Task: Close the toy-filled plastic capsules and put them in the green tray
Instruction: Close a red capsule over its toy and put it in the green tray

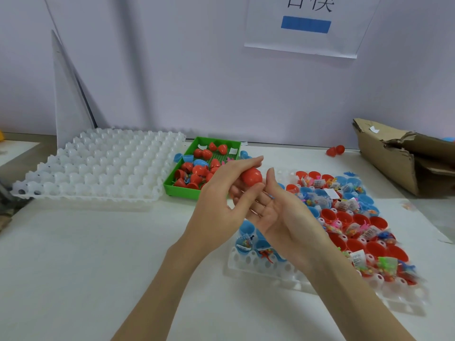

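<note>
Both forearms reached in from the lower edge and met over the middle of the white bench (pixel 98 267). The left hand (pixel 221 193) was turned with its back upward, fingers stretched toward the right, thumb and fingertips pinching a red capsule (pixel 251 177). The right hand (pixel 273 210) lay just beneath it, palm up and relaxed, fingers loosely spread and holding nothing, its fingertips near the capsule's underside.

The capsule looked closed and egg-shaped; its long axis ran roughly left to right, tilted slightly, with the rounder end toward the right. It hung in the air just in front of the green tray (pixel 182 190), not inside it.

The tray already held a heap of red and blue capsules (pixel 197 168). To its left sat an empty white holder tray (pixel 98 166). On the right, another white holder (pixel 270 269) carried open red and blue capsule halves (pixel 349 217) with small packaged toys. A torn cardboard box (pixel 394 156) stood at the far right.
</note>
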